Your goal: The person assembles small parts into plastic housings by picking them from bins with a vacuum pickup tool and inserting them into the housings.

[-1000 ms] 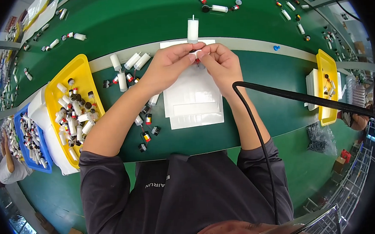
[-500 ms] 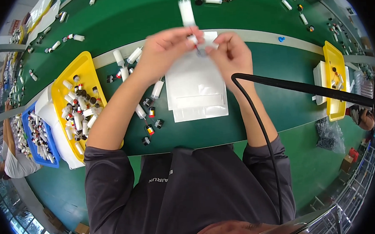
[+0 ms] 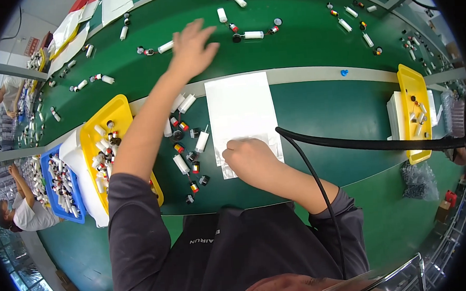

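1. One green counter [image 3: 338,117] spans the middle of the view, with a grey strip [image 3: 303,75] along its far side and a broad green surface [image 3: 302,48] beyond.
2. At the far left edge, beyond the trays, another person in a white top [image 3: 33,215] has an arm raised.
3. On the left stands a large yellow tray [image 3: 123,107] with mixed pieces [image 3: 102,145] in it; a blue tray [image 3: 69,217], also filled, sits outside it. A second yellow tray [image 3: 410,84], at the right end, holds fewer pieces.
4. White sheets [image 3: 241,107] lie stacked, slightly out of line, at the middle of the counter, their far end over the grey strip.
5. The left hand [image 3: 191,51] reaches over the broad green surface, fingers and thumb spread wide, holding nothing, just beside a white cylinder [image 3: 165,46].
6. The right hand [image 3: 248,156] is over the near end of the white sheets, fingers curled in; its fingertips are hidden, so I cannot tell whether it grips anything.
7. Loose cylinders [image 3: 202,141] lie between the large yellow tray and the sheets.
8. Among them are red-banded pieces [image 3: 194,187] and black caps [image 3: 204,180].
9. A small blue piece [image 3: 344,73] sits on the grey strip, right of the sheets.
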### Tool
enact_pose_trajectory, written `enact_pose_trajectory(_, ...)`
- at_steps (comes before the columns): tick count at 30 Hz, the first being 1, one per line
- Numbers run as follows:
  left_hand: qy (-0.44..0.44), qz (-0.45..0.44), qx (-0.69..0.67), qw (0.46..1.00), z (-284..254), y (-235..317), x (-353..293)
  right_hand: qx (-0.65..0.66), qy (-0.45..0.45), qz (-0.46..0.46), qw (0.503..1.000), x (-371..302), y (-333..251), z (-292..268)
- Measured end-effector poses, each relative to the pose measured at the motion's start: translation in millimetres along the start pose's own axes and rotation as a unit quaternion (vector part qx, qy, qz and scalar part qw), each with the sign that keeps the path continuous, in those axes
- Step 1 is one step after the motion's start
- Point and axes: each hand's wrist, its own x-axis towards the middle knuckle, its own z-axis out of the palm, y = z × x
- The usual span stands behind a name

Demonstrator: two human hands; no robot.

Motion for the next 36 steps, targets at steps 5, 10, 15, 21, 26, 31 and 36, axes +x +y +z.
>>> enact_pose_trajectory(5,-0.022,0.030,0.011,0.999,46.6,53.6,45.1,0.038,0.045,0.047,0.997,1.8,-8.1,-3.1)
enact_pose_trajectory(10,-0.042,-0.029,-0.206,0.977,17.7,77.8,49.7,-0.036,0.019,0.026,0.999,-4.8,-9.0,0.4)
enact_pose_trajectory(15,-0.034,-0.142,-0.637,0.757,-42.8,92.1,7.6,0.028,0.027,0.040,0.998,-4.5,0.7,5.3)
enact_pose_trajectory(21,-0.129,-0.427,-0.784,0.431,-67.5,111.7,-66.3,0.012,-0.015,0.016,1.000,-8.9,-11.6,-25.4)
enact_pose_trajectory(26,-0.105,-0.449,-0.793,0.398,-63.4,104.8,-83.7,0.148,-0.152,0.069,0.975,-6.2,-14.1,-63.0)
enact_pose_trajectory(31,-0.064,-0.393,-0.848,0.351,-61.0,97.8,-81.7,0.433,0.015,0.170,0.885,3.3,-0.6,-86.2)
enact_pose_trajectory(36,-0.048,-0.321,-0.892,0.316,-60.6,100.1,-82.3,0.059,0.369,0.117,0.920,42.6,22.0,-22.0)
